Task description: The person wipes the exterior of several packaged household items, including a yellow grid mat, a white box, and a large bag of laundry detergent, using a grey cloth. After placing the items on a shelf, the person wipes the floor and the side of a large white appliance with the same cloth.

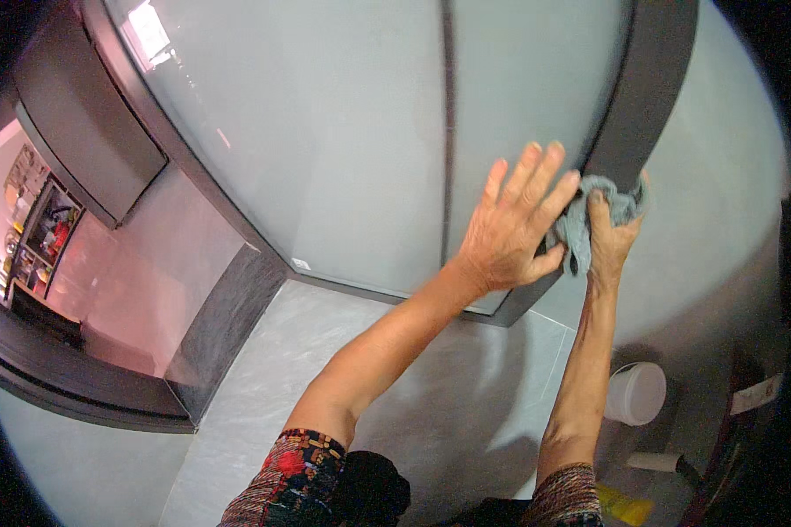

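Observation:
A grey-blue cloth is bunched in my right hand, its fingers wrapped round the edge of a dark door frame strip. The thumb presses on the cloth and the fingertips are mostly hidden behind it. My left hand lies flat with fingers stretched against the frosted glass door, just left of the cloth. A dark vertical bar divides the glass panel.
A white bucket stands on the grey tiled floor at the lower right. Near it are a white roll-shaped object and something yellow. Past a doorway at left, a shelf holds several colourful items.

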A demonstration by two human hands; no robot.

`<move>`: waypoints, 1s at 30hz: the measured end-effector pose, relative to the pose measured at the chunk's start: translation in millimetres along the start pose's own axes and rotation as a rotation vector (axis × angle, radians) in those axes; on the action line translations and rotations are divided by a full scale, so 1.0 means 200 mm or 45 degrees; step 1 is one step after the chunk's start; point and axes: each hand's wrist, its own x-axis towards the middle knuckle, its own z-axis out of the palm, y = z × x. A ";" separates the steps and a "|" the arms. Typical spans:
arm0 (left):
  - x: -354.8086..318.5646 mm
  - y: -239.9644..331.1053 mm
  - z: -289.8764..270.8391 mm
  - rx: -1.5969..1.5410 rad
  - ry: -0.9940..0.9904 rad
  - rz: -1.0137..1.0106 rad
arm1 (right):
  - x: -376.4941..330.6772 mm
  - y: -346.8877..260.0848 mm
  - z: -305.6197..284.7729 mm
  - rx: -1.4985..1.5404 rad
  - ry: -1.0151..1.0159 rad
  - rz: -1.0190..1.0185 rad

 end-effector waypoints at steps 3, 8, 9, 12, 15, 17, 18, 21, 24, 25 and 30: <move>-0.18 -0.01 -0.05 0.011 -0.112 -0.073 | -0.17 0.14 -0.08 -0.362 0.249 -0.170; -0.60 -0.08 -0.21 -0.124 -0.058 -0.516 | -0.09 -0.15 0.06 -1.143 0.327 -1.124; -0.68 -0.08 -0.22 -0.186 -0.063 -0.638 | 0.02 -0.30 0.15 -1.156 0.313 -1.255; -0.91 -0.02 -0.26 -0.342 -0.075 -0.978 | 0.26 -0.53 0.36 -1.268 0.231 -1.445; -1.03 0.06 -0.28 -0.412 -0.048 -1.153 | 0.25 -0.35 0.44 -1.417 0.133 -1.630; -1.09 0.10 -0.25 -0.452 -0.012 -1.192 | 0.11 -0.16 0.41 -1.563 -0.066 -1.695; -1.11 0.10 -0.26 -0.473 0.005 -1.238 | -0.02 -0.11 0.44 -1.658 -0.192 -1.672; -1.17 0.14 -0.30 -0.564 0.038 -1.361 | -0.30 0.19 0.30 -1.584 -0.578 -1.590; -1.25 0.12 -0.33 -0.622 0.049 -1.412 | -0.51 0.38 0.21 -1.446 -1.012 -1.450; -1.28 0.11 -0.31 -0.663 0.062 -1.403 | -0.52 0.44 0.12 -1.461 -1.038 -1.463; -1.25 0.12 -0.34 -0.566 -0.024 -1.414 | -0.25 0.41 -0.33 -1.458 -0.387 -1.028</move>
